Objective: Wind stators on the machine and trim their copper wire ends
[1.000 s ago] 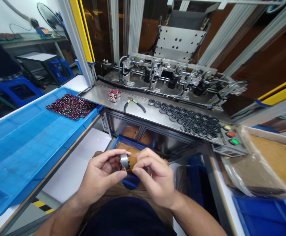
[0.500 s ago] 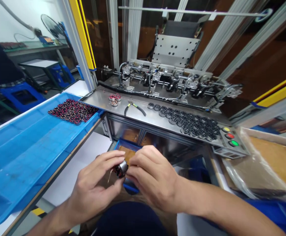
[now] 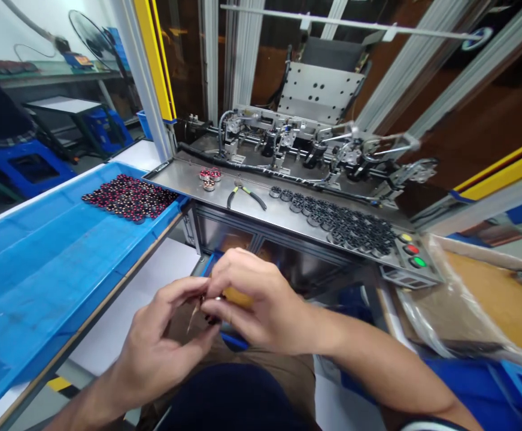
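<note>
Low in front of me, a small wound motor stator (image 3: 211, 319) is mostly hidden by my fingers. My left hand (image 3: 160, 338) grips it between thumb and fingertips from the left side. My right hand (image 3: 256, 302) is closed over its top, thumb and fingers pressed against it; whether they pinch the body or a wire I cannot tell. Thin copper wire ends (image 3: 192, 318) hang from the stator between the hands. On the metal ledge beyond lie cutting pliers (image 3: 245, 196) with green-and-black handles, beside a few red-and-copper wound stators (image 3: 209, 178).
Many wound stators (image 3: 130, 200) fill the far end of a blue tray (image 3: 54, 251) on the left. Rows of black stator cores (image 3: 351, 224) cover the ledge's right part, near a button box (image 3: 416, 257). Machine fixtures (image 3: 310, 143) stand behind. A plastic-lined carton (image 3: 489, 299) is at right.
My right hand has shifted left and its fingers now reach over the stator, covering its metal ring. The stator has turned in my fingers. The view has shifted slightly.
</note>
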Available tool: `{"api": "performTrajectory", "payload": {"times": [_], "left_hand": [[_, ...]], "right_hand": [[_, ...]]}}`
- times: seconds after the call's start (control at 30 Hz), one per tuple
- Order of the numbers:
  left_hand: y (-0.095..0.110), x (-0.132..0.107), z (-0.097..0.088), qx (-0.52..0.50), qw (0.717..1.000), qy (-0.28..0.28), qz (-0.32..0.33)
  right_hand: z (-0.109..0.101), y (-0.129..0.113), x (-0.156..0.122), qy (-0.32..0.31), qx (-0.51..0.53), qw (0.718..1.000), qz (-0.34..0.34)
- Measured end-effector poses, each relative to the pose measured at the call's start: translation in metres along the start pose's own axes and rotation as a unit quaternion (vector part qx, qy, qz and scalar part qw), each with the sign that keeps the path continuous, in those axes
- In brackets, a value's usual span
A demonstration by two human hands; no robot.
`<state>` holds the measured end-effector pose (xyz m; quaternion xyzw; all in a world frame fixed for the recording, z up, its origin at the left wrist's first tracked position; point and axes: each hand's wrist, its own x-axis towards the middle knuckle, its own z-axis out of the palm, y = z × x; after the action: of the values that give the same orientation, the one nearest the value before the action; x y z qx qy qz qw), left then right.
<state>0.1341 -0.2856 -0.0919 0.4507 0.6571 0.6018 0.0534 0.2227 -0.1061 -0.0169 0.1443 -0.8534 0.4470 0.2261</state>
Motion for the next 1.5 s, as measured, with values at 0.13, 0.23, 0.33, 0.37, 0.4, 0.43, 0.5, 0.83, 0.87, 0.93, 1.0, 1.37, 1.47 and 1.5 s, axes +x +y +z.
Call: {"api": "performTrajectory", "payload": {"times": [0.13,0.23,0.33,0.37,0.4,0.43,0.5,0.83,0.87,0.93,1.0,1.37,1.47,1.5], "left_hand": [[0.001,0.001,-0.007,-0.030,0.999,0.001,0.038],[-0.002,0.004,-0.016,-0.016,0.997,-0.013,0.080],[-0.007,0.005,-0.019,-0.032,0.997,0.011,0.075],[-0.009,0.006,-0.018,-0.044,0.997,0.023,0.066],[-0.011,0.006,-0.016,-0.056,0.996,0.036,0.055],[-0.012,0.007,-0.014,-0.065,0.996,0.046,0.044],[-0.014,0.009,-0.011,-0.083,0.994,0.066,0.020],[-0.016,0.012,-0.021,-0.192,0.966,0.123,-0.123],[-0.017,0.012,-0.023,-0.214,0.960,0.119,-0.137],[-0.018,0.012,-0.023,-0.252,0.949,0.112,-0.151],[-0.019,0.013,-0.022,-0.275,0.942,0.113,-0.154],[-0.013,0.015,-0.009,-0.280,0.931,0.138,-0.188],[-0.010,0.019,-0.002,-0.276,0.931,0.118,-0.208],[-0.009,0.020,0.001,-0.280,0.930,0.106,-0.214]], "right_hand": [[0.020,0.003,-0.011,0.089,0.094,0.983,0.131],[0.010,0.017,-0.010,0.088,0.118,0.969,0.197],[-0.009,0.054,0.013,0.133,-0.025,0.965,0.224],[-0.015,0.070,0.023,0.157,-0.121,0.952,0.232],[-0.020,0.087,0.035,0.170,-0.231,0.926,0.245],[-0.023,0.103,0.046,0.176,-0.278,0.909,0.255],[-0.025,0.132,0.065,0.176,-0.333,0.883,0.280],[-0.027,0.176,0.103,0.061,-0.367,0.811,0.453],[-0.032,0.178,0.102,0.048,-0.365,0.815,0.447],[-0.045,0.180,0.100,0.034,-0.362,0.826,0.431],[-0.058,0.178,0.093,0.034,-0.353,0.839,0.414],[-0.009,0.074,-0.080,0.041,0.058,0.947,0.312],[0.036,0.052,-0.121,0.052,0.073,0.950,0.298],[0.046,0.048,-0.128,0.054,0.062,0.958,0.274]]}}
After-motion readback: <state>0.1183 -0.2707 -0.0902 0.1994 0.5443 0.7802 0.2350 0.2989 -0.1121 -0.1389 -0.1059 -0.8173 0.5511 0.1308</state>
